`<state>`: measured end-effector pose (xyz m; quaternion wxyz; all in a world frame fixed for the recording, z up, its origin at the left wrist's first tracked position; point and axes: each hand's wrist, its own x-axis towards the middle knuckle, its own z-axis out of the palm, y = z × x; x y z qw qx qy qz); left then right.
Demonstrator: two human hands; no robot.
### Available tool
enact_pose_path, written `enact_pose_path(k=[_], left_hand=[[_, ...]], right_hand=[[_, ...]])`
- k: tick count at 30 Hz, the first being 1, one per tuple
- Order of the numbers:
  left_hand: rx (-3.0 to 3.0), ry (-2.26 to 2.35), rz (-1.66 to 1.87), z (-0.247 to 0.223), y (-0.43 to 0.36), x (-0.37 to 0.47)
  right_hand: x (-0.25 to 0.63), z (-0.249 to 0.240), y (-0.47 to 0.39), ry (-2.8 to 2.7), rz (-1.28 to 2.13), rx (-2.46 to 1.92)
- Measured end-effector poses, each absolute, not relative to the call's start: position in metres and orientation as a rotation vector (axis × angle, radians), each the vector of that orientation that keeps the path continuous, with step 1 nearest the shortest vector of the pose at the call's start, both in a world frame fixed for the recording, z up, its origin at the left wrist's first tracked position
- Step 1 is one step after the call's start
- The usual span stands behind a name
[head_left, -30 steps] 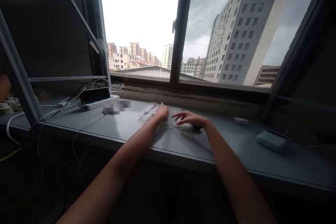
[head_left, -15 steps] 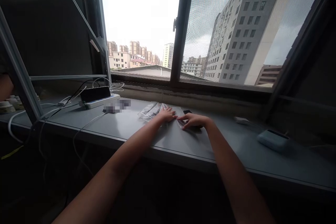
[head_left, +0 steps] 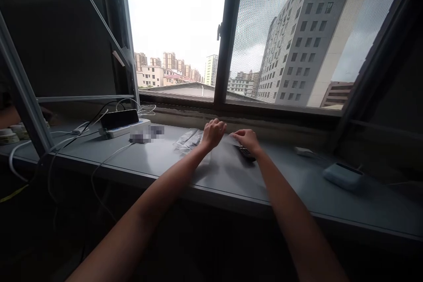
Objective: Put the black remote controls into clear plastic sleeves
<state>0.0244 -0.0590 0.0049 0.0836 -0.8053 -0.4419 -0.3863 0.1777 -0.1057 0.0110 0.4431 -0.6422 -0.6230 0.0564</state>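
Observation:
Both hands are raised a little over the grey table (head_left: 132, 158). My left hand (head_left: 214, 133) is closed, its fingers curled at the edge of a thin clear plastic piece (head_left: 230, 140). My right hand (head_left: 247, 139) pinches the other side of that plastic between thumb and fingers. Clear plastic packets (head_left: 189, 139) lie left of my left hand, partly hidden by it. Under my right hand rests a dark device with buttons (head_left: 245, 152), which looks like a remote or calculator.
A phone (head_left: 119, 119) leans on a white power strip (head_left: 130, 128) at the left, with cables around it. On the right are a blue-grey box (head_left: 343, 175) and a small white object (head_left: 304, 152). Another person's arm (head_left: 9, 116) shows at the far left.
Both hands have risen off the table with the thin plastic between them. My left hand has curled from spread to closed. More of the dark device now shows.

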Motion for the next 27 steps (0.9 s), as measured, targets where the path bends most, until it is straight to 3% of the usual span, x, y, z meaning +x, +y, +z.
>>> enact_pose_path(k=[4,13,21,27], left_hand=[[-2.567,-1.270,-1.164,0.005,-0.068,0.032],[-2.788,-1.194,-1.199,-0.004,-0.061,0.032],[-2.595,-1.239,-1.103,-0.001,-0.068,0.033],[-2.596,-1.212,-1.015,0.004,-0.073,0.030]], right_hand=[[0.176,0.011,-0.106,-1.374,0.126,-1.526],[0.177,-0.001,-0.096,-1.265,0.511,-1.233],[0.175,-0.002,-0.099,-1.532,0.054,-1.520],[0.171,-0.002,-0.104,-1.648,0.102,-1.637]])
